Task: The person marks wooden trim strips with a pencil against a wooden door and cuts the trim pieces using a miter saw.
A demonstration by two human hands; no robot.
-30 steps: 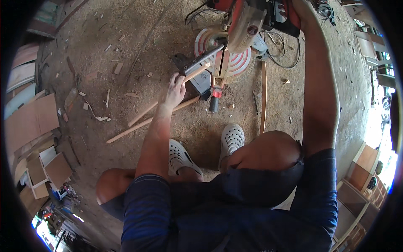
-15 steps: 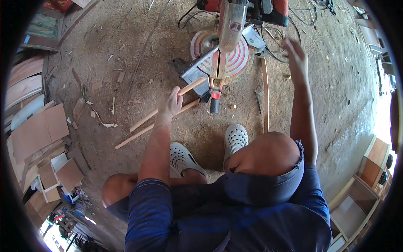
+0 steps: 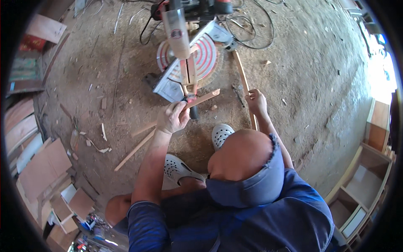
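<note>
left hand [image 3: 173,116] clamped on slim brown wooden stick [image 3: 205,98], right hand [image 3: 256,103] at long tan wooden strip [image 3: 241,72] — grip kinda unclear

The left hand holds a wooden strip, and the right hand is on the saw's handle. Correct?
Not quite: the head view shows the right hand at another wooden strip, away from the saw. The left hand does hold a wooden strip.

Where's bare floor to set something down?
Biggest patch: floor between the right hand and the cabinet, just small scraps there. Crowded: ahead of the feet, with the miter saw and the left hand holding a wood strip; far left, piled boards.
</note>
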